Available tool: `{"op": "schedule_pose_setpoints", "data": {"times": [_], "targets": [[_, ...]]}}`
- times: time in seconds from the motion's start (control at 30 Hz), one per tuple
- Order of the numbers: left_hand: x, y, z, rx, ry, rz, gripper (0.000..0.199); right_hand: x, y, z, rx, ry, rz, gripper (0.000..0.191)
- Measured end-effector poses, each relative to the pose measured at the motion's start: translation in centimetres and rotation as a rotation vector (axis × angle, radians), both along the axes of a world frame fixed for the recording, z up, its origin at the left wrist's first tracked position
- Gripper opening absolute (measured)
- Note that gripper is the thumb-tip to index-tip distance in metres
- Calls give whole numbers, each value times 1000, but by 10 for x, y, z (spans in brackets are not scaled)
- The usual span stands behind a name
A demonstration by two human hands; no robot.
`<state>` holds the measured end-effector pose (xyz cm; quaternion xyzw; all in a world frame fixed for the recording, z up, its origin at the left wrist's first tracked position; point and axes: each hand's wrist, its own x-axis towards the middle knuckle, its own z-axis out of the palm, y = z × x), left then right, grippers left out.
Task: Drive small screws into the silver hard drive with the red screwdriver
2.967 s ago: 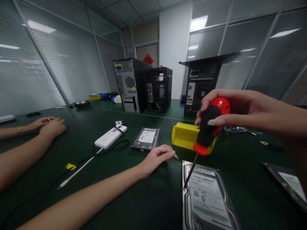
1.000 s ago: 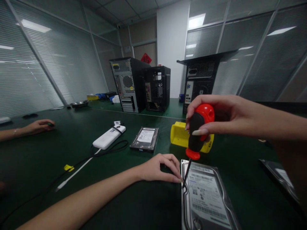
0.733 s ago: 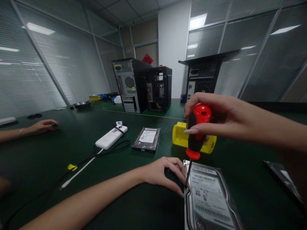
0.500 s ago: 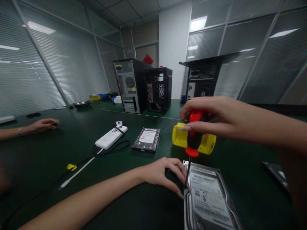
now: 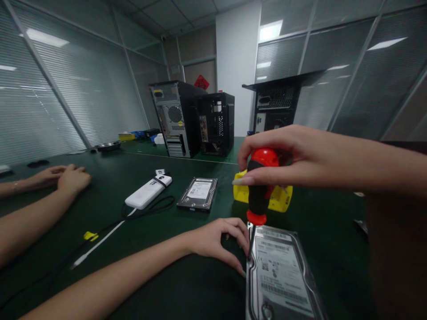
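A red and black screwdriver [image 5: 259, 191] is gripped near the top of its handle by my right hand [image 5: 283, 158]. Its shaft points down at the left edge of a silver hard drive [image 5: 283, 275] lying label up at the bottom of the view. My left hand [image 5: 220, 242] rests on the table with thumb and fingers curved against the drive's left side, holding it. The screwdriver's tip is hard to make out at the drive's edge. Behind my right hand lies a yellow plastic piece [image 5: 240, 191], partly covered.
A second hard drive [image 5: 198, 193] and a white power bank [image 5: 147, 192] with cables lie on the green table. Computer cases [image 5: 176, 120] stand at the back, another [image 5: 275, 100] to their right. Another person's hands [image 5: 71, 178] rest at the left.
My right hand has turned the screwdriver's handle somewhat. Another person's second hand has come in at the left beside the first. The whole view has shifted slightly.
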<state>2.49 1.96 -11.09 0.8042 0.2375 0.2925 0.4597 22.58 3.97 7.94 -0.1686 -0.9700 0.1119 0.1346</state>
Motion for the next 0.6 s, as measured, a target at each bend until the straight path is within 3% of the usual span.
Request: {"op": "schedule_pose_setpoints", "data": {"times": [0.2, 0.6], "targets": [[0, 0, 3, -10, 19, 3, 28, 2, -5, -2, 10, -45, -217, 46], [-1, -1, 5, -25, 44, -1, 29, 7, -8, -1, -23, 12, -159, 29]]}}
